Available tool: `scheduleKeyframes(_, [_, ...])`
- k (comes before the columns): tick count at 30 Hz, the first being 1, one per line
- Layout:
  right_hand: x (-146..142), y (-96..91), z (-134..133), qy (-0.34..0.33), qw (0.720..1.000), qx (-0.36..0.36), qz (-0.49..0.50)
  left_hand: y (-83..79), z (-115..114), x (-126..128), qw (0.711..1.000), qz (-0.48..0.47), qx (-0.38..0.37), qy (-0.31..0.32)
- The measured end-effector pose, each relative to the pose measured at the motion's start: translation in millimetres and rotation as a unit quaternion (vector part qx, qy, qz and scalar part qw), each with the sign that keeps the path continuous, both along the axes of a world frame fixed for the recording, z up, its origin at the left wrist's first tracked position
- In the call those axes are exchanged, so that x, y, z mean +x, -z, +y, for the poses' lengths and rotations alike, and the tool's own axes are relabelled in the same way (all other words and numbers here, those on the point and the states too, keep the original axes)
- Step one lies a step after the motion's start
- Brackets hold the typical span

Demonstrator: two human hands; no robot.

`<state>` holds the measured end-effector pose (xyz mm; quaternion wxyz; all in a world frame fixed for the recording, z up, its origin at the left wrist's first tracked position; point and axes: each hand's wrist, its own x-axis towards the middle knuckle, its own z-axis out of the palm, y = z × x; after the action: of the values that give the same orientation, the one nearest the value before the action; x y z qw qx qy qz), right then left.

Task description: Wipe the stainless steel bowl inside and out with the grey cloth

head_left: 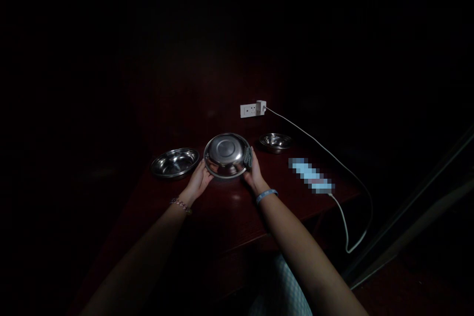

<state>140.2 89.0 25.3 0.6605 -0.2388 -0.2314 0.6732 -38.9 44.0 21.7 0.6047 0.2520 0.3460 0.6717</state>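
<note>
Between my two hands a shiny steel bowl is held above the table, its round underside turned toward me. My left hand grips the bowl's lower left rim. On the right side, my right hand grips the rim and has a grey-green cloth pressed between it and the metal. Some of the fingers of both hands are hidden behind the bowl. Left of my left hand lies a wide steel dish, open side up. A smaller steel bowl rests behind and right of my right hand.
The table is dark red. A white wall socket holds a charger, whose white cable loops past the table's right edge to a pixelated, bright device. Surroundings are very dark.
</note>
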Motion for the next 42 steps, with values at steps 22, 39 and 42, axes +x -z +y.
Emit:
scheduleKeyframes(22, [1.6, 4.4, 4.1, -0.035, 0.999, -0.017, 0.002, -0.1, 4.7, -3.2, 0.995, 0.064, 0.025, -0.066])
scheduleKeyframes(39, [4.4, 16.2, 17.4, 0.044, 0.999, 0.015, -0.009, 20.4, 17.7, -17.8, 0.993, 0.106, 0.027, -0.041])
scheduleKeyframes(42, [2.1, 12.8, 14.0, 0.032, 0.999, 0.006, 0.013, 21.1, 17.5, -15.9, 0.992, 0.107, 0.031, -0.053])
